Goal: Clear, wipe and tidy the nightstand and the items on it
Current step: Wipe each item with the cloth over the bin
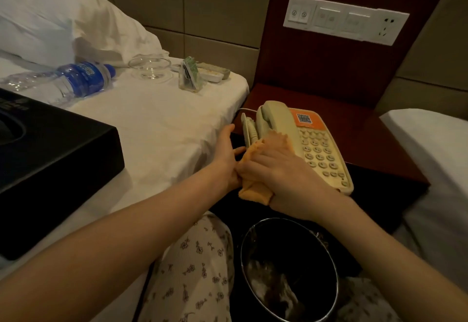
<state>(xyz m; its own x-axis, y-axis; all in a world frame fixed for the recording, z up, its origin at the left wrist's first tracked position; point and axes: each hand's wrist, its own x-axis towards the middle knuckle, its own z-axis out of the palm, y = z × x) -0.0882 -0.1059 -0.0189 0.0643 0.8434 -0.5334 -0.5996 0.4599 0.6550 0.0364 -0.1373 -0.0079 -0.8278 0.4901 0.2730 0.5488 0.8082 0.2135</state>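
Hotel bedroom, twin beds [157,124], nightstand [367,129] phone [304,142], wall switch panel [344,19]

Left grip [225,154] lies open; right grip [276,169] curls, pressing down.

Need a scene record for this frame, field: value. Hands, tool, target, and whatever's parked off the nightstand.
right hand: grips orange cloth, pressing it onto the telephone
left hand: fingers straight, holding nothing, beside the telephone's left edge
handset: in its cradle
nightstand: telephone stands on it
bed: water bottle lying on its side, glass bowl, card holder, black box
bin: lined, in front of the nightstand by the person's knees
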